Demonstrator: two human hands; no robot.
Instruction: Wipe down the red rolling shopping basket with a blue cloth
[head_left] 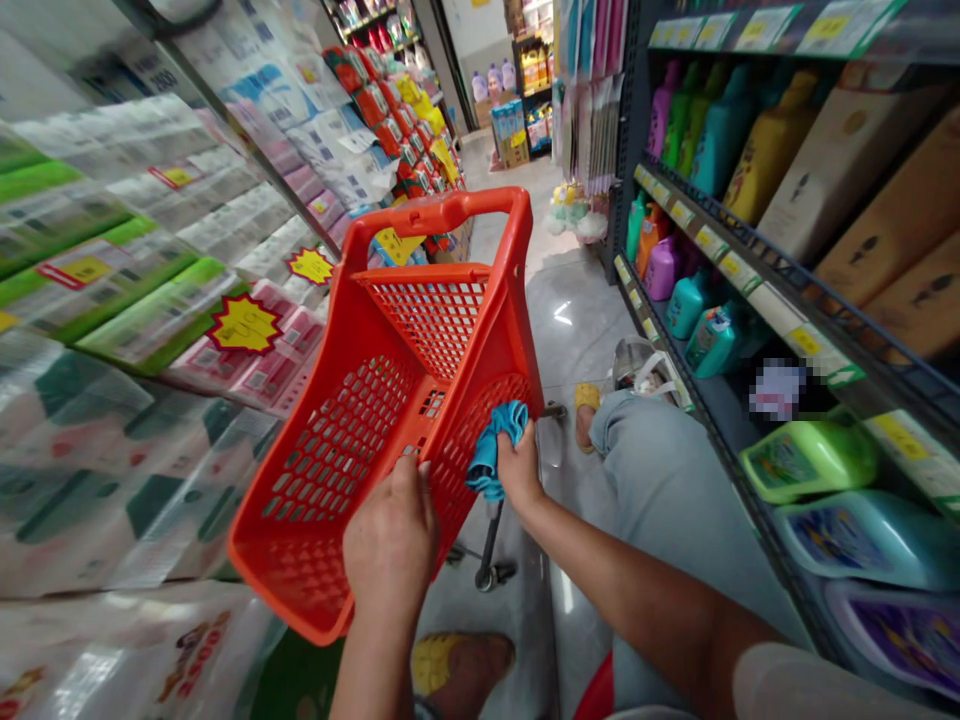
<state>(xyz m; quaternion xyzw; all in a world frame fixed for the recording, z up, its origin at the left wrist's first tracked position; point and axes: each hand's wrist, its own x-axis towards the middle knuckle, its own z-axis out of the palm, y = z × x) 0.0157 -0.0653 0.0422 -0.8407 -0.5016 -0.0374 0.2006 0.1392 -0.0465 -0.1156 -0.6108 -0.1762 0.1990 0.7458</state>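
A red plastic shopping cart [341,420] with perforated walls stands right in front of me, its handle bar at the far end. My left hand [391,530] is closed over the near rim of the cart's side wall. In my right hand [519,462] is a bunched blue cloth [496,448], pressed against the outside of that same wall, below the rim. The cart's basket holds nothing that I can see. Part of the cloth is hidden by my fingers.
Stacked tissue packs [142,310] with price signs line the left. On the right, a shelf [720,255] carries several bottles of detergent and shampoo. A clear bag [637,365] sits on the floor by my knee. The tiled aisle floor [581,310] runs ahead.
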